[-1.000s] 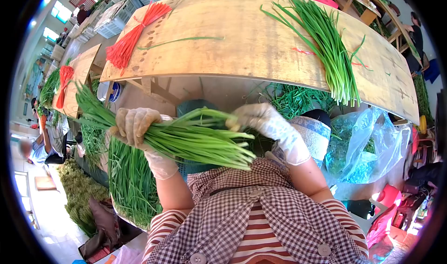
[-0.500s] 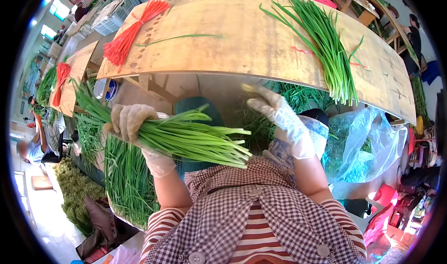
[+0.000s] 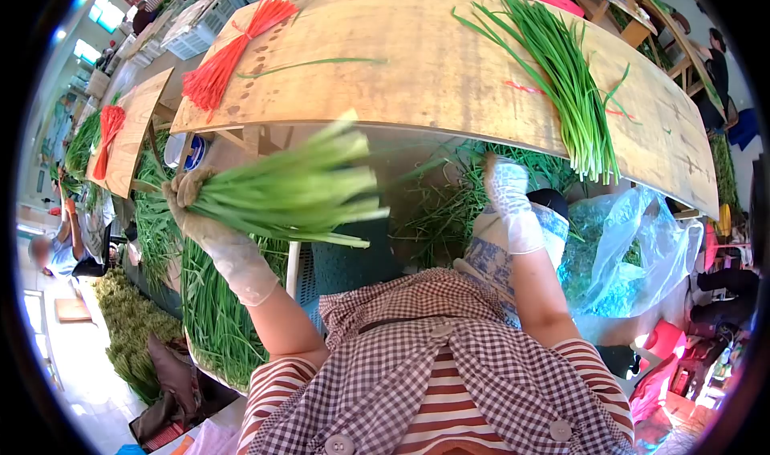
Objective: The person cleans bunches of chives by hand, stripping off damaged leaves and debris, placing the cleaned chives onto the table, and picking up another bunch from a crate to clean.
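Observation:
My left hand (image 3: 192, 206), in a pale stained glove, grips a bunch of garlic chives (image 3: 281, 194) at its leafy part. The pale cut ends fan out to the right, smeared by motion. My gloved right hand (image 3: 507, 186) is apart from the bunch, in front of the table edge and above a heap of loose green leaves (image 3: 437, 214). Its fingers look curled in, and what they hold, if anything, is hidden. Another bunch of chives (image 3: 561, 86) lies on the wooden table (image 3: 385, 78), its pale ends over the near edge.
Red ties (image 3: 233, 54) lie bundled at the table's left. A single leaf (image 3: 313, 64) lies nearby. More chives (image 3: 220, 311) are piled at my left. A clear plastic bag (image 3: 634, 254) is at my right. Another person (image 3: 60, 250) sits at far left. Stacked white crates (image 3: 196, 26) stand behind.
My left hand has moved left with the chives, whose pale ends have swung up and fanned out. My right hand has moved right, and its outstretched fingers have curled in.

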A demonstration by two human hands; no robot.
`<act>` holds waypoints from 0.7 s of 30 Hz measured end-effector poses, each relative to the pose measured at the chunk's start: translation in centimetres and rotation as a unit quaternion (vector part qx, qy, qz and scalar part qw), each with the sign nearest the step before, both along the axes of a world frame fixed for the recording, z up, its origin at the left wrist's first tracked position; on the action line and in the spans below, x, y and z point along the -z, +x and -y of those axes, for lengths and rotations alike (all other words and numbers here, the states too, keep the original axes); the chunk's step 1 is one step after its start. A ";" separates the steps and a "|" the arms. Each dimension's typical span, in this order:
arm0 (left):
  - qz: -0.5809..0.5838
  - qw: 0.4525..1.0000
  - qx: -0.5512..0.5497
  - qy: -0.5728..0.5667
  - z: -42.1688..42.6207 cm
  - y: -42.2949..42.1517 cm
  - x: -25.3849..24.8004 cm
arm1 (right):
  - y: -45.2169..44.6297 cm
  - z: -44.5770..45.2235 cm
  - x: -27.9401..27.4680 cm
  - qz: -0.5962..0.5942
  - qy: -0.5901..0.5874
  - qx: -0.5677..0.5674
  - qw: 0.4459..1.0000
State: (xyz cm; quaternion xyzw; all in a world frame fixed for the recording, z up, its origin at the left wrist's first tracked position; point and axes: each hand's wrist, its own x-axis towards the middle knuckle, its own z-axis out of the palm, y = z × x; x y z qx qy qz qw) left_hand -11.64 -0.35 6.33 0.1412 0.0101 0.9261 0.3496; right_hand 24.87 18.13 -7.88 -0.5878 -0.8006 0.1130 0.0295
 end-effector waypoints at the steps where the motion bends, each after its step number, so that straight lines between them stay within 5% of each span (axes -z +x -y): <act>1: -0.010 0.995 -0.081 -0.063 -0.1 -0.4 -0.3 | 0.2 -0.6 0.4 0.208 0.105 0.004 0.973; 4: 0.044 0.986 -0.086 -0.134 -1.1 0.4 0.1 | -0.3 0.7 -3.6 -0.139 -0.095 -0.001 0.986; 7: 0.032 0.982 -0.082 -0.167 -2.3 0.8 1.5 | -1.4 3.7 -7.4 -0.577 -0.254 -0.050 0.775; 9: 0.033 0.977 -0.092 -0.190 -2.9 2.6 1.6 | -2.3 5.2 -9.0 -0.549 -0.151 -0.027 0.821; 12: 0.052 0.967 -0.099 -0.228 -3.4 4.4 0.8 | -2.4 6.3 -10.0 -0.638 -0.248 -0.033 0.728; 16: 0.072 0.982 -0.064 -0.160 -3.5 4.1 1.3 | -2.9 7.5 -9.6 -0.657 -0.145 0.054 0.738; 19: 0.075 0.984 -0.054 -0.155 -3.4 3.6 1.6 | -3.1 8.7 -10.0 -0.616 0.031 -0.046 0.786; 20: 0.078 0.981 -0.058 -0.165 -3.5 3.6 1.6 | -3.1 8.6 -10.2 -0.475 0.189 -0.160 0.844; 21: 0.082 0.979 -0.061 -0.176 -3.5 3.9 1.5 | -3.6 8.2 -10.4 -0.451 0.249 -0.204 0.832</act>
